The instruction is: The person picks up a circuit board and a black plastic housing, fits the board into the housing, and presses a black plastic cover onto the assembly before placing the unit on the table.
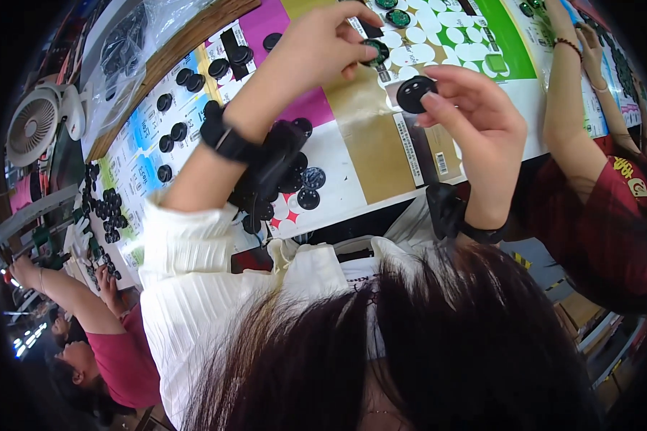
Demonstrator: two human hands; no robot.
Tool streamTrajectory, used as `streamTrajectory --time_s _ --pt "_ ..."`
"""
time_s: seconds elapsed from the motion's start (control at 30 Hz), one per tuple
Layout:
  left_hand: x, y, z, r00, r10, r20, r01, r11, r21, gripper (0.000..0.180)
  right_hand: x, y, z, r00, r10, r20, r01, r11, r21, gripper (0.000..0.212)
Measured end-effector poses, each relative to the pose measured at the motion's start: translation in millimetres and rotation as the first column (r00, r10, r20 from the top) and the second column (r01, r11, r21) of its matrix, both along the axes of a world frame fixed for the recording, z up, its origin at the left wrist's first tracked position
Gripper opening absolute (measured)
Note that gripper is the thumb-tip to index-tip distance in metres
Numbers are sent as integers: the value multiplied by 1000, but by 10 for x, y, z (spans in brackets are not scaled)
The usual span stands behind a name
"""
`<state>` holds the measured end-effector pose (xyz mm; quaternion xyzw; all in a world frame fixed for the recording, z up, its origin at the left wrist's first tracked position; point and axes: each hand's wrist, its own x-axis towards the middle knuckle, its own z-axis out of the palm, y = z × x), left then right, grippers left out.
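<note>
My left hand [327, 47] reaches over the far part of the table, thumb and fingers closed on the edge of a small round green circuit board [376, 52]. Held up between the thumb and fingers of my right hand [478, 108] is a black round plastic cap [414, 95], to the right of and nearer than the board. More round green boards [397, 18] lie just past my left hand on a sheet of white circles [449, 36]. Under my left forearm sit several black round parts [309, 199], partly hidden by the arm and its dark wrist strap [226, 140].
Black round pieces [187, 79] stand in groups along the left of the table. A white fan [36, 126] and clear plastic bags [126, 39] are beyond a wooden strip [172, 65]. Co-workers in red sit at the left [126, 355] and right [589, 194].
</note>
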<state>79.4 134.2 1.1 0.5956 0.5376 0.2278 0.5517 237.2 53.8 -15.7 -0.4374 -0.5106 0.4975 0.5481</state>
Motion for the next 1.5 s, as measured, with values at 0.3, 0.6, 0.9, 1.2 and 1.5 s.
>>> streamTrajectory --time_s 0.3,0.6,0.9,1.2,1.5 --pt "-190 -847 104 834 181 522 -264 961 88 28 -202 -31 29 997 76 1 -76 994 81 20" --pt "-272 -997 -6 852 177 493 -353 889 290 30 -321 -115 58 883 -26 468 -169 914 370 34" --pt "-489 -980 123 723 201 661 -181 978 -100 44 -306 -88 8 832 -220 509 -180 761 624 44" --pt "-462 -1011 21 708 99 699 -105 994 -35 59 -386 -144 171 864 -143 483 -233 736 636 44" --pt "-413 -1031 44 670 97 736 -62 995 -75 59 -348 -192 206 863 -140 485 -232 743 628 45"
